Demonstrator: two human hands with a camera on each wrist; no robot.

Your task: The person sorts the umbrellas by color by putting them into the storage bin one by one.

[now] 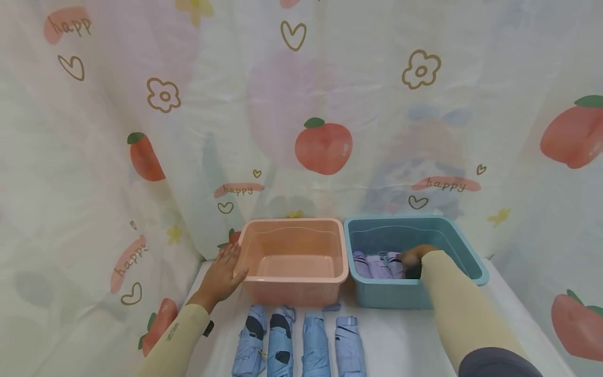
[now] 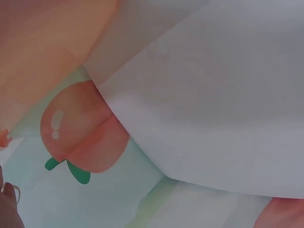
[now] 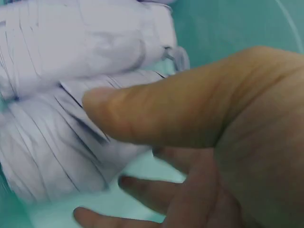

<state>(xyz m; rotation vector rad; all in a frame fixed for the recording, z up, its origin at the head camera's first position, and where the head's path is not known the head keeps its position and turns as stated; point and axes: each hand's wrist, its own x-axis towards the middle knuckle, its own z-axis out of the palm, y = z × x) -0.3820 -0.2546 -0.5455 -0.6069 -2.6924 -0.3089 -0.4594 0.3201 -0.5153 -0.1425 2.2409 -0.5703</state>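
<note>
My left hand (image 1: 221,275) lies with straight fingers against the left rim of the peach-orange bin (image 1: 292,293). Inside the blue-green bin (image 1: 391,294), several lavender folded umbrellas (image 1: 378,267) lie side by side at the left. My right hand (image 1: 416,255) reaches down into that bin, beside the rightmost umbrella. The right wrist view shows its thumb (image 3: 156,111) stretched over the near umbrella (image 3: 52,147), while the other fingers (image 3: 156,194) are spread and extended below, apart from it. Only a bit of my left hand enters the left wrist view, at its lower left edge.
Several folded umbrellas (image 1: 315,343), light blue to periwinkle, lie in a row on the white table (image 1: 395,345) in front of the bins. The two bins stand side by side near the back. A patterned curtain (image 1: 377,131) hangs behind and at both sides.
</note>
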